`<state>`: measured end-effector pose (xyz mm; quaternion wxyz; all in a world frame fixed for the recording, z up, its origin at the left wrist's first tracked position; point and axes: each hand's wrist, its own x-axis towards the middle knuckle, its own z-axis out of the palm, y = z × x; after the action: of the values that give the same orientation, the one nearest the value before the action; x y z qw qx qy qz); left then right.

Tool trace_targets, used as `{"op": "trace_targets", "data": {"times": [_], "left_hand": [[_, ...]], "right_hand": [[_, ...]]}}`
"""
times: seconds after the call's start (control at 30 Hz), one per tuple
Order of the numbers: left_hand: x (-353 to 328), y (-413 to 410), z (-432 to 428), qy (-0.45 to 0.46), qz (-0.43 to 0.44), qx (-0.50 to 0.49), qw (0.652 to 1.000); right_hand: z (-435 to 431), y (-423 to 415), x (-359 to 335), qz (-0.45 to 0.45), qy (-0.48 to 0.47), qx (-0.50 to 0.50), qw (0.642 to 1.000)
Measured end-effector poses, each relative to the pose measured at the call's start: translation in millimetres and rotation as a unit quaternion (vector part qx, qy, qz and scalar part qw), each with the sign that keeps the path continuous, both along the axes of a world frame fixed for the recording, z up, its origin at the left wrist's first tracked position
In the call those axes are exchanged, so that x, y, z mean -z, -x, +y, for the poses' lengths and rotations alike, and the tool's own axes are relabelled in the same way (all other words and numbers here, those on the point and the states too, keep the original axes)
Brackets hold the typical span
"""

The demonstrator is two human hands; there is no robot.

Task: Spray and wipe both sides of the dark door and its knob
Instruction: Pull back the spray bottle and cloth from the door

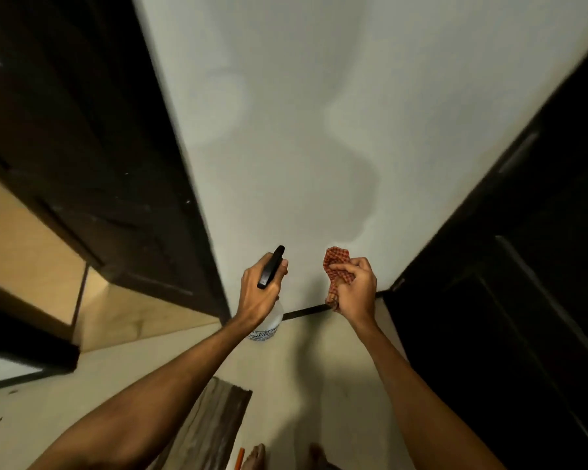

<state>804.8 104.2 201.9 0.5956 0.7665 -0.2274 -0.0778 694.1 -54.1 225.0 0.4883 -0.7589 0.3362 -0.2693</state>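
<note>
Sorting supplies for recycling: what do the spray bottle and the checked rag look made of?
The spray bottle looks plastic: a translucent whitish body with printed text and a matte black trigger head. The checked rag seems woven fabric, likely cotton: red-and-white checks, crumpled softly in the right hand.

Black trigger head on spray bottle (272, 315), body translucent white with blue print; cloth (335, 266) red-and-cream check; door at left of frame (82, 147) dark brown; door at right of frame (523, 266) near black; wall (319, 96) at centre off-white; floor (336, 368) pale cream; mat (214, 425) at bottom centre grey-brown, streaked.
</note>
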Motion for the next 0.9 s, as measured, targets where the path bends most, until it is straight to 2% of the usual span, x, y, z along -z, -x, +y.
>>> {"op": "trace_targets", "data": {"times": [0.13, 0.3, 0.4, 0.43, 0.5, 0.53, 0.63, 0.67, 0.7, 0.73, 0.8, 0.83, 0.9], "left_hand": [[23.8, -13.6, 37.5, -0.021, 0.021, -0.055, 0.998], [72.5, -22.2, 49.7, -0.018, 0.055, -0.071, 0.996], [134.0, -34.2, 33.1, -0.027, 0.077, -0.072, 0.994], [173.2, -38.8, 18.6, -0.028, 0.081, -0.073, 0.994], [195.7, -43.4, 16.2, -0.029, 0.087, -0.071, 0.993], [259.6, -45.9, -0.9, -0.03, 0.085, -0.082, 0.993], [343.7, -53.9, -21.0, -0.033, 0.109, -0.082, 0.99], [404.2, -55.7, -30.1, -0.033, 0.103, -0.09, 0.99], [425.8, -55.5, -34.8, -0.035, 0.111, -0.084, 0.99], [476.9, -59.1, -40.4, -0.041, 0.09, -0.092, 0.991], [545.4, -64.3, -46.9, -0.057, 0.1, -0.095, 0.989], [563.1, -67.7, -49.9, -0.068, 0.111, -0.095, 0.987], [647.9, -70.1, -60.4, -0.073, 0.102, -0.097, 0.987]], "right_hand": [[23.5, -34.1, 33.9, 0.051, -0.002, -0.062, 0.997], [24.0, -58.0, 94.1, 0.094, -0.021, -0.123, 0.988], [8.8, -76.0, 164.7, 0.127, -0.02, -0.13, 0.983], [-2.3, -83.8, 207.7, 0.138, -0.017, -0.134, 0.981], [-9.6, -89.4, 228.6, 0.157, -0.025, -0.132, 0.979], [-23.8, -95.9, 294.1, 0.154, -0.003, -0.133, 0.979], [-46.0, -108.1, 381.8, 0.164, -0.011, -0.123, 0.979], [-52.9, -111.7, 445.7, 0.161, 0.003, -0.128, 0.979], [-56.1, -113.0, 468.4, 0.161, -0.007, -0.131, 0.978], [-60.2, -118.0, 520.5, 0.171, 0.011, -0.137, 0.976], [-66.0, -120.9, 587.7, 0.182, 0.023, -0.144, 0.972], [-69.4, -122.5, 606.8, 0.186, 0.015, -0.145, 0.972], [-74.6, -125.1, 697.6, 0.198, 0.022, -0.156, 0.968]]}}
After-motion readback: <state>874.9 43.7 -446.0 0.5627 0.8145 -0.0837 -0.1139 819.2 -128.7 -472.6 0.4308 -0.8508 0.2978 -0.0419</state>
